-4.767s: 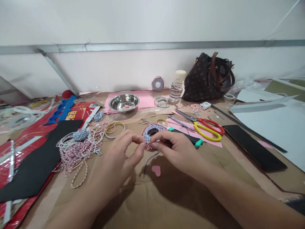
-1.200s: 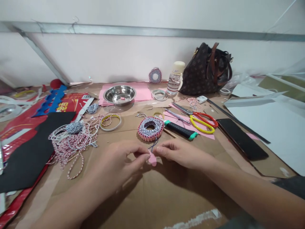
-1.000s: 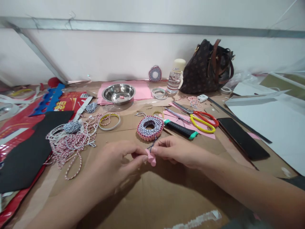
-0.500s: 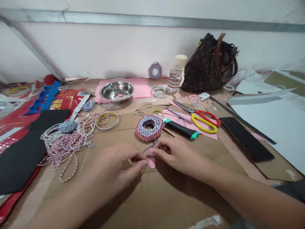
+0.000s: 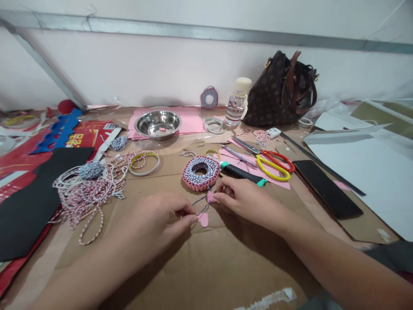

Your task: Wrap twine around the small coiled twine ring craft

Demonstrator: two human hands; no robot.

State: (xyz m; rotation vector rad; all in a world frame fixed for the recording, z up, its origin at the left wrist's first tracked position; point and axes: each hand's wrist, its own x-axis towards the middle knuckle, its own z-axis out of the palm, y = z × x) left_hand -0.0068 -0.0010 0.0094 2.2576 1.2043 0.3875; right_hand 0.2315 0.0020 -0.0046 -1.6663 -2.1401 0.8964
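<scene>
My left hand (image 5: 167,219) pinches a thin blue-and-white cord (image 5: 203,209) between thumb and forefinger. The cord makes a small loop toward my right hand (image 5: 240,198), whose fingertips are closed on a small pink paper piece (image 5: 211,197). Close to my left thumb is a second pink paper piece (image 5: 203,220) with a rounded, heart-like end; whether the cord is fixed to it I cannot tell. Just beyond my hands lies a ring wound with cord (image 5: 192,168), pink around its outer side, and the cord seems to run from its near edge.
Tangled cords (image 5: 93,189) lie left beside a tape roll (image 5: 144,164). Right of the ring are a utility knife (image 5: 241,173), scissors (image 5: 274,165) and a phone (image 5: 328,189). Behind stand a metal bowl (image 5: 158,124), a bottle (image 5: 237,103) and a handbag (image 5: 280,92).
My right hand has moved slightly up and away from my left with its pink piece. The two pink pieces are now farther apart, and the cord loop between my hands shows wider.
</scene>
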